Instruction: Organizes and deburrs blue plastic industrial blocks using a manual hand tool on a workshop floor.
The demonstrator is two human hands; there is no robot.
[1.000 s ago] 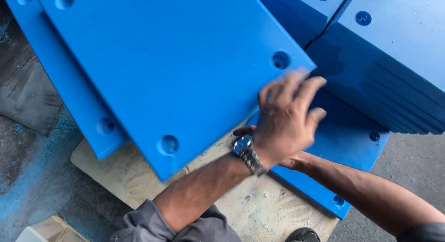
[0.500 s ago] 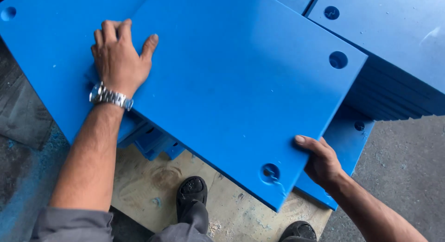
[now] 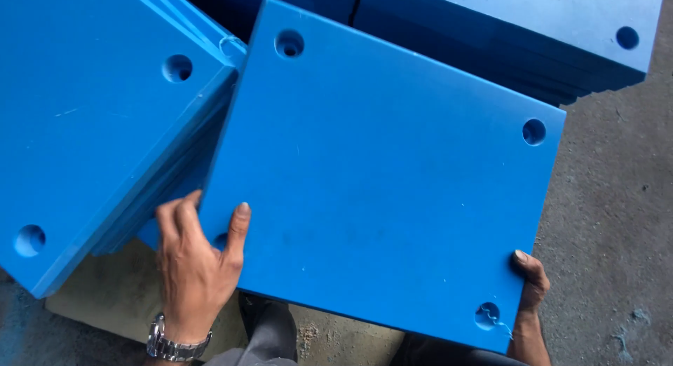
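I hold a square blue plastic plate (image 3: pixel 392 170) with a round hole near each corner, lifted and tilted before me. My left hand (image 3: pixel 193 268), with a metal wristwatch, grips its near left corner, thumb on top and fingers under the edge. My right hand (image 3: pixel 531 282) grips the near right corner, thumb on top beside the hole. The plate hides part of the stacks below.
A stack of like blue plates (image 3: pixel 91 120) lies at the left on a pale board (image 3: pixel 105 303). Another blue stack (image 3: pixel 547 36) lies at the back right. Grey concrete floor (image 3: pixel 617 219) runs along the right. My trouser leg (image 3: pixel 270 334) shows below.
The plate has come off the stack and moved toward me. My left hand went from flat on the far left of the plates to gripping the near left corner. The right hand kept its corner.
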